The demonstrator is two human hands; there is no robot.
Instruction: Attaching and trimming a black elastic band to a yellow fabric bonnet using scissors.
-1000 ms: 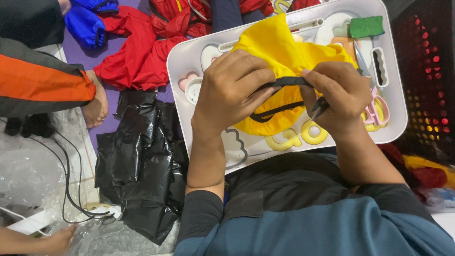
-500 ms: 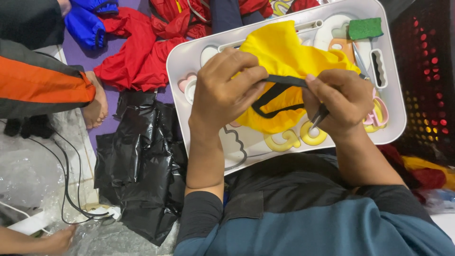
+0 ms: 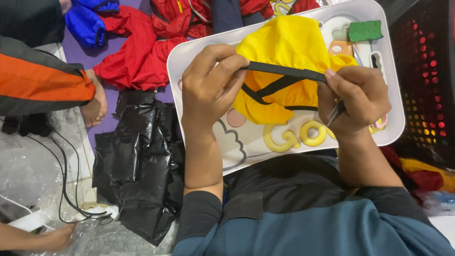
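Observation:
A yellow garment [image 3: 284, 52] with black trim lies on a white tray [image 3: 189, 57] on my lap. My left hand [image 3: 211, 90] pinches one end of the black trim band [image 3: 284, 71]. My right hand [image 3: 355, 99] pinches the other end, so the band is stretched taut between them. A thin dark metal tool [image 3: 335, 114] also sticks out from under my right hand's fingers.
A green sponge [image 3: 365, 31] lies in the tray's far right corner. Black plastic sheeting [image 3: 137, 170] lies left of my lap, red cloth [image 3: 142, 52] and blue cloth [image 3: 90, 23] beyond it. Another person's orange sleeve [image 3: 38, 80], bare foot [image 3: 95, 102] and hand [image 3: 54, 237] are at left. A dark crate [image 3: 426, 85] stands at right.
My hands have drawn apart, pulling the black trim band straight and taut. The yellow garment now lies flatter on the tray.

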